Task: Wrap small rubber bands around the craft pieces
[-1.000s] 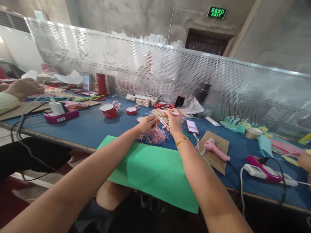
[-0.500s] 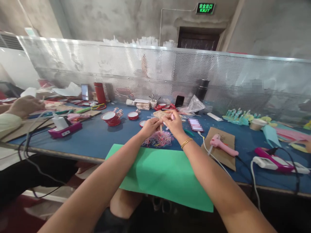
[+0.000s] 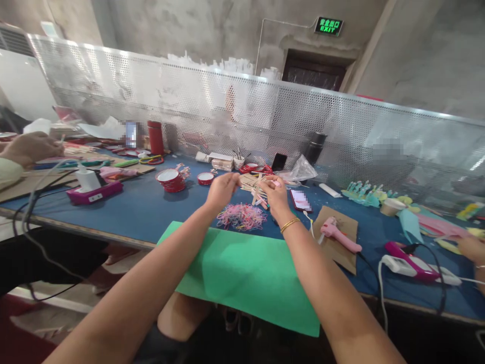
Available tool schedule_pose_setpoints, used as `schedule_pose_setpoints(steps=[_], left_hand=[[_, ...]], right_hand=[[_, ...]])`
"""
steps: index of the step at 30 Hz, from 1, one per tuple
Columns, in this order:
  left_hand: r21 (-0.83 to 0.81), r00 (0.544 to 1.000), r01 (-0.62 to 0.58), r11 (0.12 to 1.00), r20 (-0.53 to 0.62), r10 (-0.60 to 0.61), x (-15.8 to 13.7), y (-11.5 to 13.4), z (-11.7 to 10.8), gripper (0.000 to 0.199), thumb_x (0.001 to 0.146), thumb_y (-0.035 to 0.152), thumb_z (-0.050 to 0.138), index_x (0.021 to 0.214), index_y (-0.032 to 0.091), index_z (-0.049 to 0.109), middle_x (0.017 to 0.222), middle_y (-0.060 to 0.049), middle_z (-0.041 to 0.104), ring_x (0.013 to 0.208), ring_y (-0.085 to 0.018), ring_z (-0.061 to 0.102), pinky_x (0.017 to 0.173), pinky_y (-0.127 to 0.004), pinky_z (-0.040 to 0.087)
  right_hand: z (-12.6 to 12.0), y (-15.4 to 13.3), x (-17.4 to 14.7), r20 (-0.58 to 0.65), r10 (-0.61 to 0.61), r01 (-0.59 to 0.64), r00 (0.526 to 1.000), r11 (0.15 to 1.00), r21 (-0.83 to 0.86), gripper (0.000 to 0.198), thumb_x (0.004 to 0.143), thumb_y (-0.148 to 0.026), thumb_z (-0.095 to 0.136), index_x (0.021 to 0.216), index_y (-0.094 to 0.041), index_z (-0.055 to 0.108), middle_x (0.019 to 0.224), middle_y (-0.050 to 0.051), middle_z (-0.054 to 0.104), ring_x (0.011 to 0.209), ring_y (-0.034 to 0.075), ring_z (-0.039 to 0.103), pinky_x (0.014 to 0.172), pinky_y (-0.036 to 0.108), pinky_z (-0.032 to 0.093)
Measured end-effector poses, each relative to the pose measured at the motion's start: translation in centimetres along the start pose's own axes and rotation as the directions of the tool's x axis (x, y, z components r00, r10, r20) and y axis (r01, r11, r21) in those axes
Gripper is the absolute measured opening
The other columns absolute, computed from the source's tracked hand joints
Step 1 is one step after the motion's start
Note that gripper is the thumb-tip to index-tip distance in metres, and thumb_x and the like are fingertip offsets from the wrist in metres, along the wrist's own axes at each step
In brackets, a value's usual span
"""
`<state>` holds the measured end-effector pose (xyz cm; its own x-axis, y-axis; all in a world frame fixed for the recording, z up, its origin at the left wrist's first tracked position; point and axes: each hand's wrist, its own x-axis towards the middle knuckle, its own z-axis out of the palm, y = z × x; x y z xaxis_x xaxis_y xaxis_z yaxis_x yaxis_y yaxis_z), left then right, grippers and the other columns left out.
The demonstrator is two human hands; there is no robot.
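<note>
My right hand [image 3: 276, 194] pinches a flat wooden craft stick [image 3: 257, 188] that stands nearly upright. A thin pink and white piece, perhaps a pen, also shows at its fingers. My left hand [image 3: 224, 191] is apart from it on the left, thumb and fingers pressed together; what they hold, if anything, is too small to make out. Just below both hands lies a heap of colourful rubber bands [image 3: 242, 216]. More wooden sticks [image 3: 248, 181] lie on the table behind the hands. A green sheet [image 3: 242, 278] hangs over the table edge beneath my forearms.
Red-rimmed round pieces [image 3: 170, 179] stand left on the blue table [image 3: 136, 217]. A pink glue gun [image 3: 340, 235] lies on cardboard at right, near a phone [image 3: 301, 200]. Purple power strips [image 3: 94, 193] sit both sides. Co-workers' hands [image 3: 32, 148] show at both edges.
My hands have parted: the left has moved away to the left, while the right keeps the wooden stick, now in plain sight. The view has tilted slightly.
</note>
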<state>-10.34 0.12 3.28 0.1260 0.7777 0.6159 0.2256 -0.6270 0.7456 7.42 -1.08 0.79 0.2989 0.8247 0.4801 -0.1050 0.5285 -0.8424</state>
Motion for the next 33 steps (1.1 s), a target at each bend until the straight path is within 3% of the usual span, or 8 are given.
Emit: schedule_pose_setpoints(steps=[3,6,8,12,14,16,23,33], left_hand=[[-0.305,0.982,-0.129,0.943,-0.172,0.078,-0.6,4.2,-3.0,0.038,0.093,0.053,0.053,0.083,0.019,0.067,0.051,0.003,0.048,0.043,-0.009,0.041,0.043,-0.022,0.032],[-0.490,0.993,-0.076,0.868,0.039,0.109,-2.0,8.7,-6.6,0.045,0.087,0.047,0.062,0.130,0.032,0.060,0.071,-0.001,0.065,0.058,-0.014,0.060,0.048,-0.023,0.042],[-0.442,0.980,-0.080,0.894,0.128,0.151,-2.2,9.7,-7.9,0.056,0.085,0.047,0.063,0.140,0.044,0.051,0.104,-0.002,0.072,0.086,-0.020,0.070,0.063,-0.029,0.054],[0.028,0.986,-0.128,0.991,0.111,0.124,-0.2,5.7,-6.4,0.043,0.079,0.043,0.070,0.120,0.028,0.071,0.114,-0.009,0.074,0.107,-0.026,0.067,0.091,-0.039,0.054],[0.348,0.990,-0.114,0.930,0.116,0.078,1.0,2.5,-4.5,0.030,0.074,0.037,0.073,0.100,0.024,0.078,0.109,-0.008,0.076,0.110,-0.029,0.066,0.101,-0.043,0.049],[0.467,0.988,-0.082,0.880,0.154,0.011,1.7,0.1,-2.7,0.023,0.075,0.032,0.070,0.094,0.023,0.079,0.106,-0.008,0.077,0.108,-0.029,0.067,0.103,-0.044,0.047],[0.163,0.953,-0.021,0.986,0.301,-0.029,1.7,-2.1,0.4,0.038,0.072,0.041,0.069,0.100,0.017,0.077,0.092,-0.007,0.077,0.084,-0.022,0.068,0.082,-0.033,0.053],[-0.082,0.893,0.070,0.994,0.449,-0.026,0.4,-2.5,2.2,0.025,0.073,0.038,0.066,0.073,0.013,0.073,0.068,-0.003,0.068,0.061,-0.014,0.054,0.058,-0.025,0.042]], right_hand=[[-0.1,0.2,0.4,-0.040,0.006,-0.005,0.999,1.000,0.014,0.040,0.064,-0.037,0.077,0.089,-0.024,0.049,0.066,-0.007,0.059,0.062,0.013,0.059,0.059,0.026,0.050],[0.0,0.3,0.5,-0.029,-0.011,0.011,1.000,1.000,0.022,0.039,0.063,-0.034,0.077,0.088,-0.024,0.050,0.065,-0.007,0.059,0.062,0.013,0.059,0.060,0.026,0.050],[0.2,0.3,0.4,-0.017,-0.006,0.006,1.000,1.000,0.020,0.038,0.063,-0.034,0.076,0.088,-0.024,0.050,0.065,-0.007,0.059,0.061,0.012,0.058,0.059,0.026,0.050],[0.5,0.5,0.2,-0.016,0.069,-0.068,0.998,0.997,0.044,0.039,0.062,-0.035,0.076,0.089,-0.025,0.050,0.068,-0.007,0.059,0.057,0.012,0.056,0.053,0.025,0.047],[0.7,0.8,0.2,-0.021,0.062,-0.061,0.998,0.997,0.048,0.039,0.061,-0.035,0.076,0.089,-0.025,0.050,0.067,-0.008,0.059,0.058,0.013,0.056,0.056,0.026,0.049],[0.9,1.2,0.3,-0.014,0.026,-0.025,1.000,0.999,0.042,0.039,0.061,-0.034,0.076,0.088,-0.025,0.050,0.066,-0.008,0.059,0.060,0.013,0.058,0.061,0.027,0.051],[1.0,1.7,0.5,0.018,-0.005,0.005,1.000,1.000,-0.012,0.040,0.063,-0.040,0.077,0.089,-0.026,0.052,0.068,-0.007,0.063,0.065,0.015,0.062,0.067,0.029,0.052],[1.0,0.7,-0.3,0.061,-0.006,0.007,0.998,1.000,-0.022,0.038,0.062,-0.036,0.079,0.089,-0.025,0.054,0.068,-0.006,0.065,0.066,0.016,0.063,0.068,0.030,0.052]])
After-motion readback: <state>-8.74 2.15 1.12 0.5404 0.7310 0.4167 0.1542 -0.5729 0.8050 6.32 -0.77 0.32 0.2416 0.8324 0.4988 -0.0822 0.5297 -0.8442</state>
